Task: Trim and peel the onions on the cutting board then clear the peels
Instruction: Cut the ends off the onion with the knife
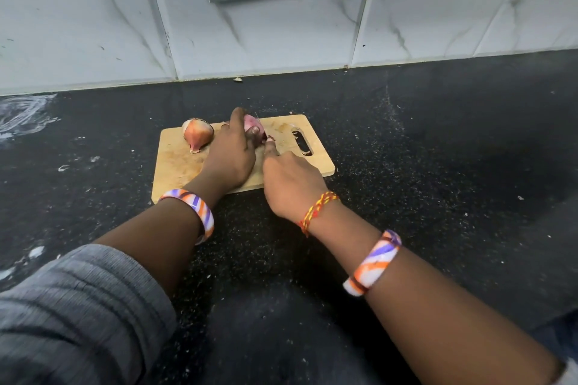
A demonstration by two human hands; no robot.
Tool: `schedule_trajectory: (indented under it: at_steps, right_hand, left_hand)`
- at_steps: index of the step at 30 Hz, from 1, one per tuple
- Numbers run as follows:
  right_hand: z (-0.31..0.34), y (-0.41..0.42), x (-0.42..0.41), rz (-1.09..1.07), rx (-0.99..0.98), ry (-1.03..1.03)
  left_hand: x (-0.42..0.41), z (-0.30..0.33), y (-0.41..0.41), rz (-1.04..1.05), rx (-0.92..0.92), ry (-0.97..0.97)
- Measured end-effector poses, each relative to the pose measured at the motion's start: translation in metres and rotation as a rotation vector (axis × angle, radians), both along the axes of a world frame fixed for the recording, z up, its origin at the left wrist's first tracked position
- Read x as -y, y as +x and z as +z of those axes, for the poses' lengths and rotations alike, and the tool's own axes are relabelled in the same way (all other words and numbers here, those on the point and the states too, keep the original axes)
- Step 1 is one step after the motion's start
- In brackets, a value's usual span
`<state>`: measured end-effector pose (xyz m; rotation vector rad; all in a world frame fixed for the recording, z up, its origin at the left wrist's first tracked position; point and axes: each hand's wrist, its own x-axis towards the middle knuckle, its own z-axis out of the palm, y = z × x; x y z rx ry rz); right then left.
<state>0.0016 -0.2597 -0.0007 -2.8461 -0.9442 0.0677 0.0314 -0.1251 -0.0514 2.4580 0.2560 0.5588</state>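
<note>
On the wooden cutting board (pixel 178 162), my left hand (pixel 230 159) curls around a pinkish onion (pixel 252 126). Right hand (pixel 289 180) close beside; whether it grips anything, I cannot tell. Second onion (pixel 197 134), unpeeled, lies left, apart. Black counter (pixel 422 141) beneath.

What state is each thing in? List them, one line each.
Cutting board: flat on the counter.
Loose onion: unpeeled, lying on the board.
Held onion: partly peeled, on the board.
Left hand: grips the held onion.
Right hand: fingers curled at the onion; whether it holds a tool cannot be told.
</note>
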Motion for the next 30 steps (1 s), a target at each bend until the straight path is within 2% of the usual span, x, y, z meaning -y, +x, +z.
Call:
schedule_trajectory:
  at_steps: [7, 14, 20, 25, 30]
  right_hand:
    - [-0.009, -0.030, 0.021, 0.008, -0.003, -0.033]
    - [0.004, -0.001, 0.020, -0.074, -0.063, 0.099]
    - [0.013, -0.007, 0.024, -0.024, -0.053, 0.258]
    - [0.005, -0.009, 0.014, -0.023, -0.106, 0.259]
    - [-0.001, -0.005, 0.010, -0.037, -0.129, 0.248]
  left_hand:
    - [0.002, 0.002, -0.001, 0.035, 0.025, -0.098]
    - [0.002, 0.009, -0.010, 0.085, 0.120, -0.253]
    - [0.006, 0.008, -0.010, 0.064, 0.085, -0.188]
    - [0.007, 0.005, -0.007, 0.051, 0.015, -0.061]
    - [0.005, 0.003, -0.004, 0.045, 0.006, -0.015]
